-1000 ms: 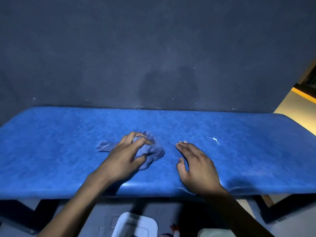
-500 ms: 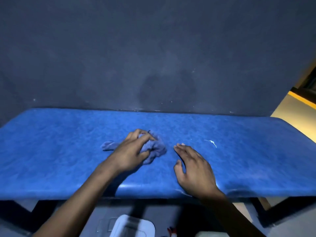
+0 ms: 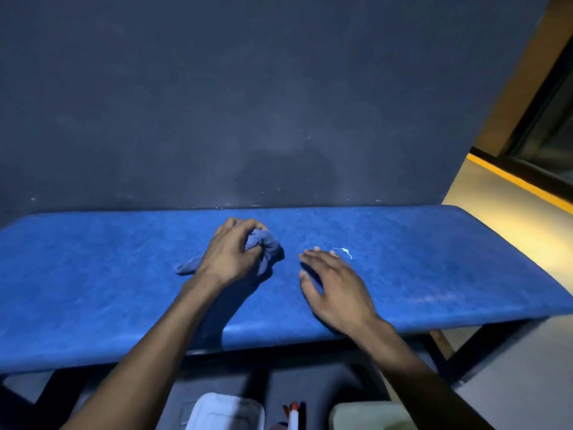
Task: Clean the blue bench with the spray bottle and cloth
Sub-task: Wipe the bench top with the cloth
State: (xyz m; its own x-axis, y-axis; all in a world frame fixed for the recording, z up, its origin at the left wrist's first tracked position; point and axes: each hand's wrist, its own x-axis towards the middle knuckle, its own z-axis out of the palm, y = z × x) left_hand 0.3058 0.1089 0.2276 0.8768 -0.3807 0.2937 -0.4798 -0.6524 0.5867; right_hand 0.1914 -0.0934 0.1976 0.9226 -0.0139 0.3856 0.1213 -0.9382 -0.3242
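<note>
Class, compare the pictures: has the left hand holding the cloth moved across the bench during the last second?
Yes. The left hand with the cloth has moved away from the bench's front edge, toward the wall.

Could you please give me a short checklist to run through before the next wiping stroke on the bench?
1. Cloth gripped in the left hand: ok.
2. Cloth touching the blue bench: ok.
3. Right hand open, holding nothing: ok.
4. White mark beside the right fingertips not yet wiped: not ok.
5. Bench surface wet with spray: cannot tell.
6. Spray bottle within reach: cannot tell; only a red and white tip shows below.
</note>
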